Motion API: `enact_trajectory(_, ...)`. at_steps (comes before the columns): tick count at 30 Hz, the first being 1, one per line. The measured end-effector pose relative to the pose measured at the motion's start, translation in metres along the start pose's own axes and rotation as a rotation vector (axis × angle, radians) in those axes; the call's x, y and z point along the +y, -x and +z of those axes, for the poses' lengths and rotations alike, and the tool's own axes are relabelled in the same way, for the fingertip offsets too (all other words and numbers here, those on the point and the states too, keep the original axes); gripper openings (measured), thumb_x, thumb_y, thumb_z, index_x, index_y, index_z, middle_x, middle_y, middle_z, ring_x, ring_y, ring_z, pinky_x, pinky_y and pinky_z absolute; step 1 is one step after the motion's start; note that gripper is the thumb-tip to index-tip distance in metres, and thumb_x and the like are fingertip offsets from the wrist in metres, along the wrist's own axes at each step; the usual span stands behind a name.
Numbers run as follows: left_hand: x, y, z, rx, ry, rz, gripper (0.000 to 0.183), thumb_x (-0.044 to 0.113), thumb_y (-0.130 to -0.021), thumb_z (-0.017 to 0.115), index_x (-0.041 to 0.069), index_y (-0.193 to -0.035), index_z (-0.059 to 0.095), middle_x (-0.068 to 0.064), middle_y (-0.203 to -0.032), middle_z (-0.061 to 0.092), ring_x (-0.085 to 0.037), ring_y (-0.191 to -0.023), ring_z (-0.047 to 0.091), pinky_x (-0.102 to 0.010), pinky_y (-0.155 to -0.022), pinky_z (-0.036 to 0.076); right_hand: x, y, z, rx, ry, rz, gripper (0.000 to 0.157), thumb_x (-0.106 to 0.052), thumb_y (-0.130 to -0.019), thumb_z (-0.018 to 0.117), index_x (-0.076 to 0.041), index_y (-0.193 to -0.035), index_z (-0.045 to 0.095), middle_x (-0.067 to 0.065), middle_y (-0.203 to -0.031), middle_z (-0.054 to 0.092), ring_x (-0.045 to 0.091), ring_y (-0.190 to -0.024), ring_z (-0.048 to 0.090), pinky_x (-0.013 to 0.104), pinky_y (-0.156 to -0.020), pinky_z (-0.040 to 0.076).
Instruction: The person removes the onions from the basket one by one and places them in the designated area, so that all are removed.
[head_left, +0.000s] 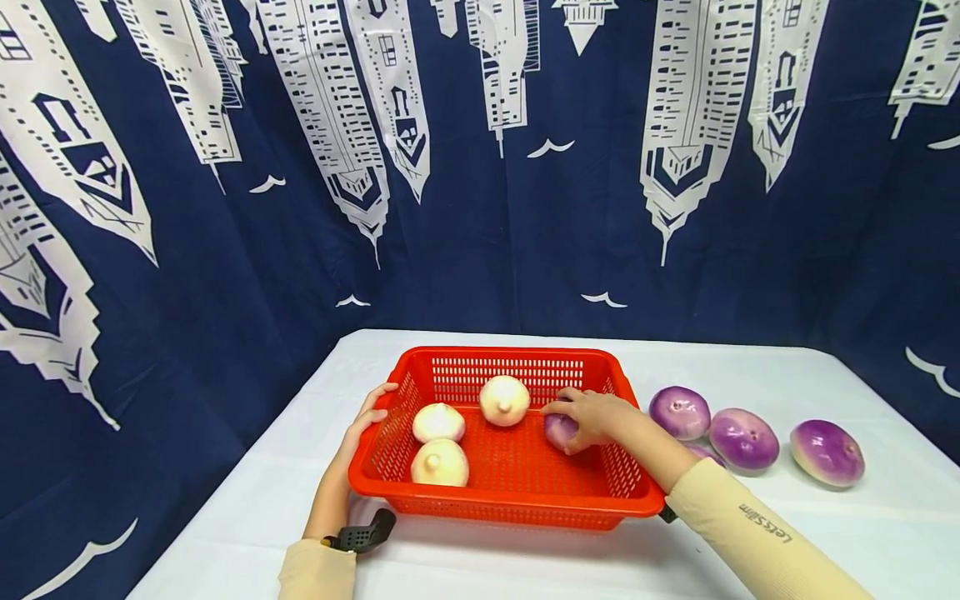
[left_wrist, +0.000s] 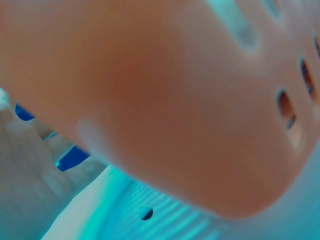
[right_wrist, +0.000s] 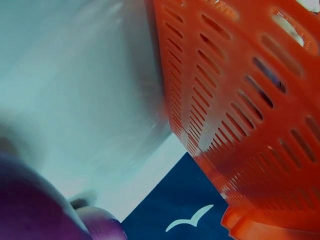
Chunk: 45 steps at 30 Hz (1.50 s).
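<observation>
A red plastic basket (head_left: 510,493) with slotted walls stands on the table. My left hand (head_left: 358,429) grips its left rim; in the left wrist view that hand (left_wrist: 30,185) is partly hidden behind the blurred basket wall (left_wrist: 150,100). My right hand (head_left: 596,417) reaches over the right rim, fingers curled round a purple turnip-like vegetable (head_left: 558,431) low inside the basket. Three cream-coloured round bulbs with knobs lie there too: one at the back (head_left: 504,400), two at the left (head_left: 438,423) (head_left: 440,463). The right wrist view shows the basket's slotted wall (right_wrist: 225,115), but not the hand.
Several purple-and-white turnip-like vegetables lie right of the basket, including a near pair (head_left: 679,412) (head_left: 744,439) and one farther right (head_left: 827,453). Another is mostly hidden by the right forearm. A white cloth covers the table (head_left: 480,567); a navy printed curtain (head_left: 510,250) hangs behind.
</observation>
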<state>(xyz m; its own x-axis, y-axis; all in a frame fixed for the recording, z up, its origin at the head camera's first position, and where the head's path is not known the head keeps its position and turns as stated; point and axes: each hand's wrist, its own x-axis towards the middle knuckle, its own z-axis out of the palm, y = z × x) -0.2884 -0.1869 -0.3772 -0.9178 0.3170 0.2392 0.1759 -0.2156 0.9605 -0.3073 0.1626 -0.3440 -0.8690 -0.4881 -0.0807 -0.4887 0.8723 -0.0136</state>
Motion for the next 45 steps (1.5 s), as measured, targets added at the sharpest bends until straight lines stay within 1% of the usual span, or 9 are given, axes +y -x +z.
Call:
enact_trajectory(4,0.0005,-0.0003,-0.0003,0.003,-0.013,0.009,0.045,0.002,-0.086,0.018,0.010,-0.129,0.026,-0.001,-0.125,0.033,-0.014,-0.111,0.039,-0.025,-0.090,0.038,-0.0004,0.0002,-0.0005,-0.009,-0.030,-0.002,0.058,-0.032,-0.070,0.070,-0.025,-0.125,0.051,0.010,-0.130,0.043,0.033,-0.106,0.051,0.053,-0.084,0.044)
enact_trajectory(9,0.0015,-0.0003,-0.0016,-0.015,-0.009,0.003,0.044,0.003,-0.086,0.018,0.010,-0.130,0.024,-0.002,-0.125,0.032,-0.015,-0.110,0.039,-0.026,-0.090,0.038,-0.0009,0.0014,-0.0017,0.018,-0.084,0.002,0.055,-0.036,-0.071,0.068,-0.026,-0.122,0.052,0.008,-0.130,0.045,0.031,-0.107,0.050,0.054,-0.084,0.042)
enact_trajectory(15,0.0005,0.0004,-0.0021,-0.011,-0.005,0.002,0.045,0.003,-0.086,0.018,0.011,-0.130,0.026,-0.002,-0.126,0.033,-0.015,-0.110,0.040,-0.027,-0.090,0.039,0.0016,0.0019,-0.0016,0.062,-0.143,-0.048,0.054,-0.035,-0.071,0.068,-0.024,-0.122,0.054,0.006,-0.132,0.045,0.031,-0.108,0.049,0.051,-0.083,0.043)
enact_trajectory(22,-0.0050,0.0015,-0.0062,-0.071,0.025,0.037,0.044,0.003,-0.088,0.018,0.019,-0.127,0.030,0.001,-0.125,0.036,-0.013,-0.107,0.043,-0.025,-0.087,0.041,0.0034,0.0043,-0.0009,0.119,-0.195,-0.120,0.052,-0.032,-0.072,0.069,-0.022,-0.122,0.057,0.007,-0.129,0.048,0.030,-0.107,0.050,0.047,-0.084,0.045)
enact_trajectory(25,-0.0056,0.0010,-0.0056,-0.057,0.016,0.037,0.044,0.002,-0.087,0.018,0.018,-0.127,0.031,0.001,-0.124,0.036,-0.013,-0.108,0.042,-0.025,-0.088,0.041,0.0046,0.0045,-0.0012,0.166,-0.195,-0.162,0.051,-0.033,-0.073,0.069,-0.020,-0.121,0.058,0.011,-0.129,0.049,0.031,-0.107,0.052,0.046,-0.084,0.046)
enact_trajectory(28,-0.0052,0.0009,-0.0047,-0.041,0.009,0.033,0.044,0.002,-0.087,0.018,0.016,-0.127,0.030,0.001,-0.124,0.035,-0.013,-0.108,0.042,-0.024,-0.088,0.040,0.0048,0.0047,-0.0016,0.203,-0.215,-0.175,0.050,-0.033,-0.074,0.069,-0.020,-0.121,0.058,0.012,-0.130,0.049,0.030,-0.110,0.052,0.044,-0.084,0.046)
enact_trajectory(34,-0.0018,0.0020,-0.0023,-0.021,0.024,-0.006,0.044,0.002,-0.087,0.017,0.014,-0.128,0.026,-0.002,-0.125,0.031,-0.014,-0.109,0.040,-0.024,-0.088,0.041,0.0047,0.0050,-0.0028,0.267,-0.292,-0.137,0.046,-0.034,-0.075,0.068,-0.023,-0.119,0.059,0.009,-0.132,0.048,0.027,-0.113,0.051,0.041,-0.083,0.046)
enact_trajectory(40,0.0013,0.0025,-0.0010,-0.004,0.022,-0.047,0.045,0.003,-0.087,0.017,0.013,-0.131,0.023,-0.003,-0.127,0.031,-0.017,-0.113,0.038,-0.026,-0.091,0.041,0.0051,0.0061,-0.0058,0.313,-0.361,-0.091,0.046,-0.035,-0.075,0.068,-0.025,-0.119,0.059,0.008,-0.135,0.046,0.028,-0.119,0.047,0.048,-0.087,0.044)
enact_trajectory(45,0.0013,0.0001,-0.0005,-0.008,0.023,-0.034,0.044,0.003,-0.087,0.017,0.011,-0.130,0.023,-0.003,-0.126,0.031,-0.017,-0.112,0.038,-0.026,-0.091,0.040,0.0062,0.0071,-0.0071,0.348,-0.410,-0.066,0.048,-0.035,-0.075,0.069,-0.026,-0.121,0.057,0.008,-0.136,0.045,0.029,-0.119,0.047,0.048,-0.090,0.043)
